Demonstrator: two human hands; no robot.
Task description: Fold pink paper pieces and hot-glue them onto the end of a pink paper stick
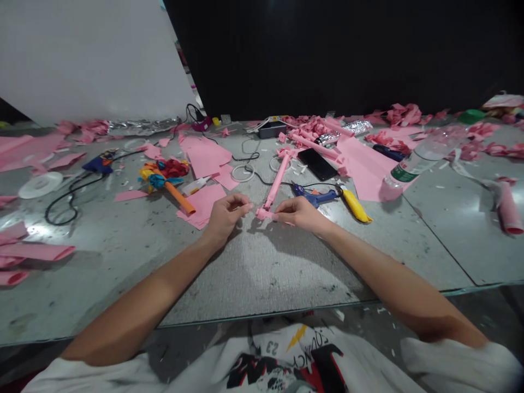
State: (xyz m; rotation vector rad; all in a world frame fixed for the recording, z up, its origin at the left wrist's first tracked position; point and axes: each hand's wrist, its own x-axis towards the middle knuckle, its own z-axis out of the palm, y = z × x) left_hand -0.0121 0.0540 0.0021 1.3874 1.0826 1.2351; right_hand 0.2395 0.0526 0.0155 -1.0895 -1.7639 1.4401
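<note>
A thin pink rolled-paper stick [278, 180] lies on the table between my hands, its near end meeting a small folded pink paper piece [264, 213]. My right hand [302, 214] pinches the right end of that small paper piece between thumb and fingers. Just left of it, my left hand [227, 217] has thumb and forefinger pressed together, apart from the paper; whatever they may hold is too small to make out. Beside the right hand lies a blue glue gun [317, 196] with a black cord. Flat pink paper sheets [204, 204] rest beside the left hand.
A yellow-handled tool [355, 206], a black phone [318, 164] and a clear plastic bottle [417, 164] lie to the right. On the left are an orange paper tube with colourful paper [179, 196], a white tape roll [41, 185] and cords. Pink scraps line the back.
</note>
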